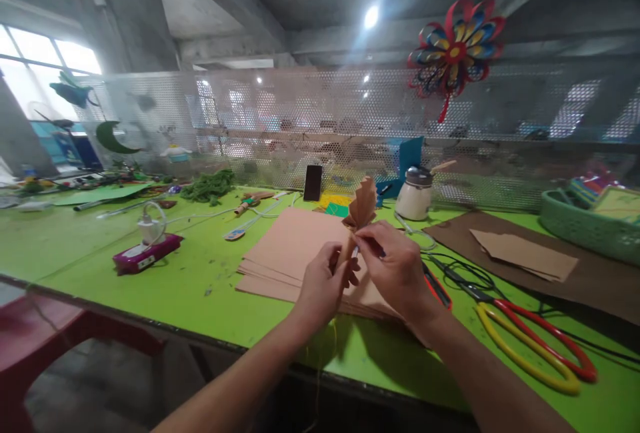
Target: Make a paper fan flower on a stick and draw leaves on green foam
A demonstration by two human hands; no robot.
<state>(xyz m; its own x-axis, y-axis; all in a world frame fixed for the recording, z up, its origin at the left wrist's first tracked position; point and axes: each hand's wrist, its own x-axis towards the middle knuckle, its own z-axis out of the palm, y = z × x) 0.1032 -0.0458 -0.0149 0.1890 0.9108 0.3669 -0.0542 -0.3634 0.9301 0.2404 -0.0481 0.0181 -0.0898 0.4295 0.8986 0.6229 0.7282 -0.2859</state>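
A piece of folded brown paper [363, 201] with scalloped edges stands upright between my hands, gathered at its middle. My left hand [321, 281] is closed around its lower part. The fingertips of my right hand [393, 265] pinch at the gathered middle, and a small whitish bit shows beside them, too small to name. Beneath both hands lies a stack of brown paper sheets [295, 241]. A thin yellow thread [334, 339] hangs below my left hand. Next to my right wrist is a red-and-black tool [438, 287], partly hidden.
Large scissors [537, 339] with red and yellow handles lie at right, near black cables. Behind stand a jar [415, 194] and a phone [313, 183]. A purple power strip [147, 254] sits at left, a green basket [585, 223] far right. A mesh partition [300, 113] closes the back.
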